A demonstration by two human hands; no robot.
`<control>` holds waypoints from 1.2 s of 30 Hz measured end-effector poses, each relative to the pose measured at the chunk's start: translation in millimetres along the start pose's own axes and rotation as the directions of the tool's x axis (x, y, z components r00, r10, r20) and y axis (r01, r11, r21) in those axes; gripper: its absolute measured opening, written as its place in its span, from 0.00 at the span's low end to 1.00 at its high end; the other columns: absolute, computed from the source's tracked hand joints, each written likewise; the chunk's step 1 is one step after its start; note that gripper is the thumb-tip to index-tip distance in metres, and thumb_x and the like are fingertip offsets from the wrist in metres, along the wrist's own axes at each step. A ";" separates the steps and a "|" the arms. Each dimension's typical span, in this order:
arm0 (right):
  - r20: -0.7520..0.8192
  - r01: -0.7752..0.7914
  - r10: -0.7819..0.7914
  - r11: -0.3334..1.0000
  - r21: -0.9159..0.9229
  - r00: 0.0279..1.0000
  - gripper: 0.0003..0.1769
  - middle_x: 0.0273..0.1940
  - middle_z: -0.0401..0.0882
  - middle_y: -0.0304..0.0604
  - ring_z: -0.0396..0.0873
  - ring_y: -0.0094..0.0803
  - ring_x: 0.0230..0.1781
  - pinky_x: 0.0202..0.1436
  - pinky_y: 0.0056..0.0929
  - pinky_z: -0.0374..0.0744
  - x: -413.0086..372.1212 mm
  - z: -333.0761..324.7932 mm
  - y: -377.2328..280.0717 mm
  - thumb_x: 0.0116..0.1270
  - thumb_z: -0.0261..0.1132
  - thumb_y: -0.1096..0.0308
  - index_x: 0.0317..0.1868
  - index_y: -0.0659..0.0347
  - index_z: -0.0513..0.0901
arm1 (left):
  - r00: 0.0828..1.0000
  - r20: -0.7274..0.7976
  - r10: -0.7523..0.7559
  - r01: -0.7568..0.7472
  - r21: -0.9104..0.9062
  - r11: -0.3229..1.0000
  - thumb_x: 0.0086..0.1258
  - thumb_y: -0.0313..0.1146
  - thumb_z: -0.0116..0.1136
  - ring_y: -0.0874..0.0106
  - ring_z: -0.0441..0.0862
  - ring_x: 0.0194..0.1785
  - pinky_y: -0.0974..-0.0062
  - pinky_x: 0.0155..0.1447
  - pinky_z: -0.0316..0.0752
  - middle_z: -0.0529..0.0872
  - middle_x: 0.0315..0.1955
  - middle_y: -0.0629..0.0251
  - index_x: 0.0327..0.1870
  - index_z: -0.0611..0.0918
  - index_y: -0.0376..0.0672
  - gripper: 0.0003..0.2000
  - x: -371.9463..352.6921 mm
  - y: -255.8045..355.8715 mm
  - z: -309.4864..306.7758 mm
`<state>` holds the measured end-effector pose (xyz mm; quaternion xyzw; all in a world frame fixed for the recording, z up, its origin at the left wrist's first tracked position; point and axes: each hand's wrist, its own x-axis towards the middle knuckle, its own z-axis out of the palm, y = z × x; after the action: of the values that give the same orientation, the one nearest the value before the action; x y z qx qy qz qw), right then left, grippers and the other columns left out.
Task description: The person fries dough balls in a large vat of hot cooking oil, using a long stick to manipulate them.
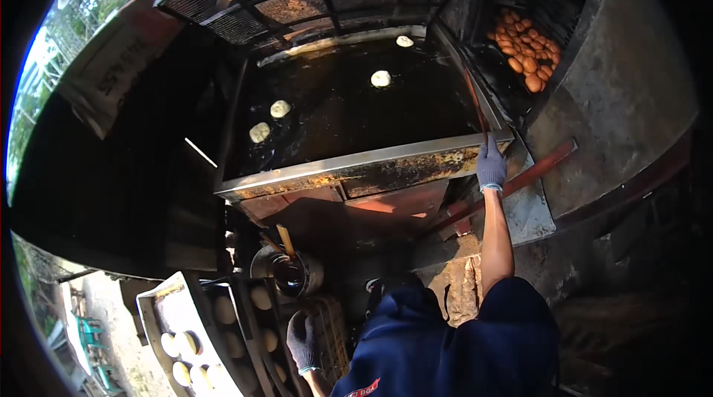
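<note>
My right hand (pixel 491 164), in a grey glove, is closed round the near end of a thin reddish-brown stick (pixel 474 100) at the right front corner of a large fryer. The stick runs away along the fryer's right side. Several pale dough pieces (pixel 380 78) float apart in the dark oil. My left hand (pixel 303 339), also gloved, hangs low beside the trays of pale dough rounds (pixel 180 343); its fingers are in shadow and what they do is hard to make out.
Browned round pieces (pixel 529 51) lie in a heap at the back right. A metal pot (pixel 306 278) with sticks in it stands below the fryer's front edge (pixel 356 161). A red bar (pixel 541 167) juts out at the right. Wire mesh frames the back.
</note>
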<state>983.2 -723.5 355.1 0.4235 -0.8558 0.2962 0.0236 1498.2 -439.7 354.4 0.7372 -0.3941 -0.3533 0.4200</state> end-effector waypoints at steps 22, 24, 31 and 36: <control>-0.094 0.519 -0.539 0.727 0.449 0.837 0.16 0.52 0.80 0.54 0.79 0.48 0.52 0.58 0.42 0.76 -69.4 47.4 -175.7 0.68 0.60 0.70 0.55 0.64 0.81 | 0.812 -0.583 -0.001 0.045 0.062 0.997 0.71 0.33 0.58 0.70 0.80 0.54 0.70 0.58 0.75 0.84 0.50 0.56 0.57 0.79 0.34 0.17 -34.6 111.4 -166.1; -0.097 0.586 -0.809 0.331 0.740 0.579 0.14 0.50 0.82 0.50 0.80 0.39 0.52 0.59 0.34 0.76 -170.6 15.1 -293.9 0.70 0.56 0.75 0.54 0.69 0.80 | 0.659 -0.750 0.064 0.028 0.109 0.994 0.72 0.39 0.58 0.65 0.82 0.51 0.70 0.57 0.75 0.83 0.51 0.52 0.55 0.79 0.34 0.18 -18.7 61.3 -227.2; 0.178 0.170 -0.747 0.089 0.982 -0.641 0.20 0.52 0.83 0.53 0.81 0.41 0.53 0.59 0.32 0.76 -480.5 -31.2 -542.3 0.68 0.57 0.65 0.56 0.68 0.80 | 0.619 -0.785 -0.005 0.416 0.323 0.850 0.67 0.44 0.52 0.50 0.81 0.54 0.58 0.60 0.74 0.83 0.49 0.43 0.51 0.82 0.38 0.20 48.1 -18.7 -354.7; 0.389 0.622 -0.661 -0.152 0.768 -0.641 0.27 0.54 0.81 0.59 0.81 0.49 0.54 0.58 0.38 0.77 -642.4 36.7 -582.6 0.58 0.62 0.56 0.54 0.65 0.81 | 0.738 -0.664 -0.125 0.470 0.371 0.801 0.68 0.45 0.49 0.46 0.80 0.55 0.59 0.61 0.73 0.83 0.49 0.40 0.49 0.81 0.34 0.22 107.0 -36.1 -397.8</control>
<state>1832.5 -557.6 421.5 0.9755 -0.0465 -0.0856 -0.1972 1894.5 -385.9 459.8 0.9499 -0.1887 -0.0426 0.2453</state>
